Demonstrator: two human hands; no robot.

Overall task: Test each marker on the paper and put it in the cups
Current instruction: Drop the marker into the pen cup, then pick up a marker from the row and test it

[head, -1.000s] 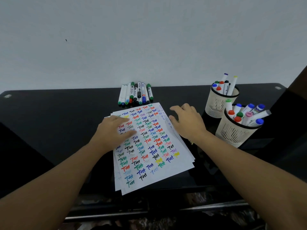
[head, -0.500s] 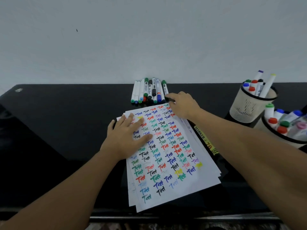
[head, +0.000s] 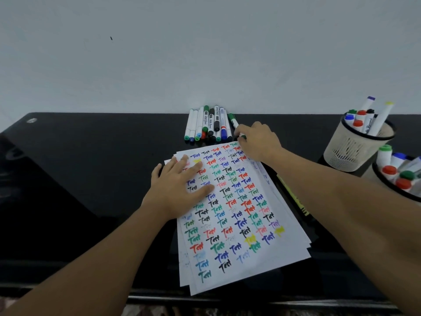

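Observation:
A stack of white paper (head: 241, 265) covered in coloured "Test" marks lies on the black table (head: 79, 190). My left hand (head: 180, 185) presses flat on its upper left part. A row of several markers (head: 208, 124) lies beyond the paper by the wall. My right hand (head: 257, 140) pinches the rightmost one, a green-capped marker (head: 233, 122), which is angled away from the row. Two mesh cups stand at the right, the far cup (head: 350, 147) and the near cup (head: 396, 190), both holding several markers.
A white wall rises right behind the table. A dark box with yellow lettering (head: 293, 197) lies under my right forearm beside the paper. The table's front edge runs just below the paper.
My right hand went from the paper's right side up to the marker row and took hold of the green marker, which now angles away from the row. My left hand stayed pressed on the paper.

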